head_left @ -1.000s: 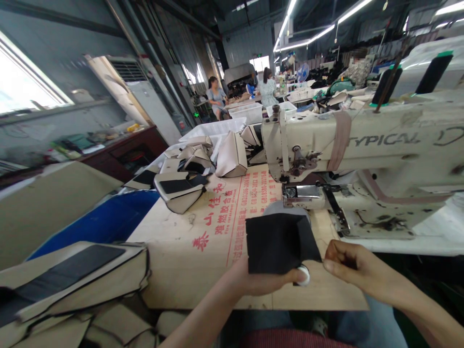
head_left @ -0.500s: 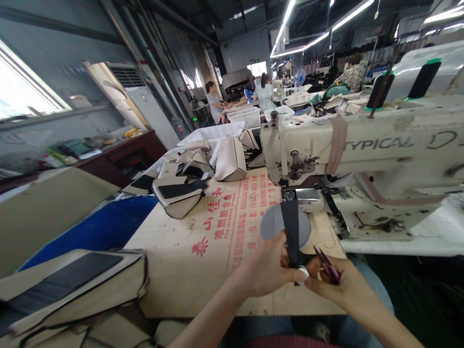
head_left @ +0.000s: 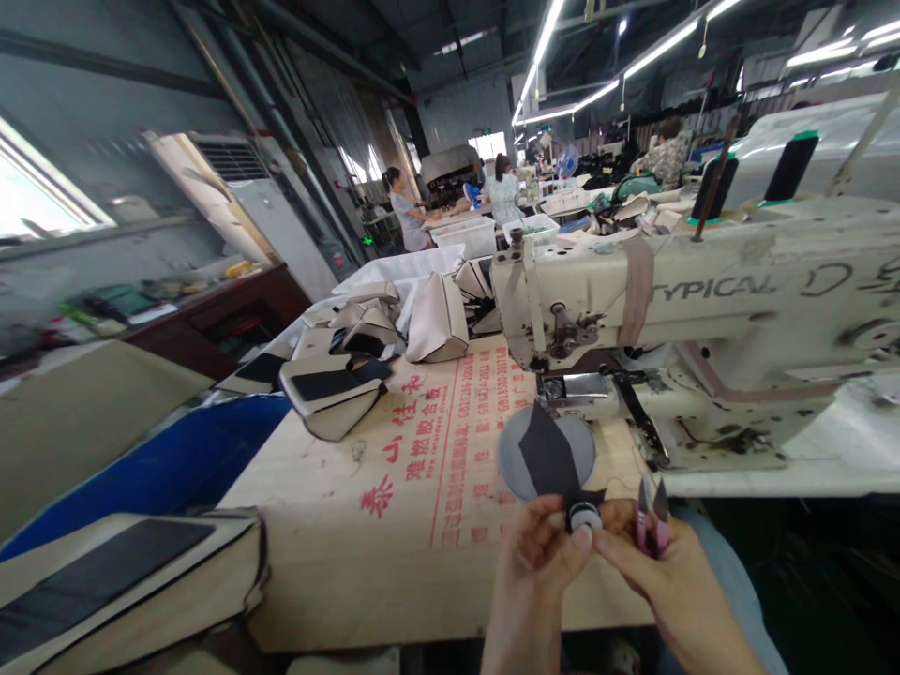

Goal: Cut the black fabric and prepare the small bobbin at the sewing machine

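My left hand [head_left: 541, 553] is closed, pinching a black fabric strip [head_left: 545, 455] at its near end. A small round white piece with a dark rim [head_left: 585, 516] sits there between the thumbs of both hands; its exact kind I cannot make out. My right hand [head_left: 651, 562] is closed around pink-handled thread snips [head_left: 653, 520], blades pointing up, while its thumb and fingertips touch the round piece. Beneath the strip, a grey round pad [head_left: 515, 455] lies on the plywood board [head_left: 337, 525].
A sewing machine [head_left: 717, 291] stands to the right, with black thread cones [head_left: 791, 169] on top. Beige sewn covers [head_left: 334, 398] lie at the board's back, and others [head_left: 133, 572] are stacked front left. White bins [head_left: 400, 267] stand behind. Several people work farther back.
My left hand has moved down beside the right, and the strip now tilts left. The snips have turned from slanted to upright. The whole view has shifted slightly.
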`<state>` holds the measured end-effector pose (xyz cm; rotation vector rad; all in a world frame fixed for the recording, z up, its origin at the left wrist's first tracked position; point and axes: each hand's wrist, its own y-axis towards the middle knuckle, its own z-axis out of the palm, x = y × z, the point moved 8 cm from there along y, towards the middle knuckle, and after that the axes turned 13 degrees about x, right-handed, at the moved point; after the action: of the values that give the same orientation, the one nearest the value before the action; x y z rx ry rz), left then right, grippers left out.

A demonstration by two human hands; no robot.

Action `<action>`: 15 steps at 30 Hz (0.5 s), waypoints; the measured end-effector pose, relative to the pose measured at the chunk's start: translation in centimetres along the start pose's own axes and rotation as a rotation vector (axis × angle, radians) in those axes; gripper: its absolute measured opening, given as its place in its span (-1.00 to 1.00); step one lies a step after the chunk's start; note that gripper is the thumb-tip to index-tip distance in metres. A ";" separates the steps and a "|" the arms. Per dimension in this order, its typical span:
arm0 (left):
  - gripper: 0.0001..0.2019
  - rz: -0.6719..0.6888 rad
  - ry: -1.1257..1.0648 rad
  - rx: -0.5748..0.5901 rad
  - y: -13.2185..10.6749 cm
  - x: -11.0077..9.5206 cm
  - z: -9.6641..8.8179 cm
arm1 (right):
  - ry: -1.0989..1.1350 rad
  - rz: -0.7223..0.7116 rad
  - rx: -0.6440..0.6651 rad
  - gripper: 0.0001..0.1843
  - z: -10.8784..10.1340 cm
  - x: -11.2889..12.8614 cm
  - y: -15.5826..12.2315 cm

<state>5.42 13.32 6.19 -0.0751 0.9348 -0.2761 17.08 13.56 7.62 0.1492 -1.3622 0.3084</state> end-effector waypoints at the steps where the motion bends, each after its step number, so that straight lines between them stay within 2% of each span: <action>1: -0.59 0.027 -0.046 -0.030 -0.2 0.4 -0.1 | -0.013 -0.013 -0.003 -0.72 0.1 0.1 -0.1; 4: -0.64 0.070 -0.143 -0.042 -0.5 0.9 0.6 | -0.017 -0.007 -0.004 -0.73 0.4 0.1 -0.3; 7: -0.76 0.081 -0.194 -0.041 -0.9 0.4 1.5 | 0.004 -0.008 -0.012 -0.74 0.7 0.2 -0.5; 11: -0.79 0.095 -0.101 -0.062 -1.5 -1.1 2.0 | -0.051 -0.002 -0.014 -0.70 1.1 0.6 -0.7; 15: -0.82 0.103 0.004 -0.061 -1.9 -2.2 1.9 | -0.170 0.017 0.061 -0.64 1.1 1.0 -0.6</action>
<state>5.34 12.00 9.38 -0.0825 0.9476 -0.1527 16.39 12.78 8.84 0.2185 -1.5240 0.3578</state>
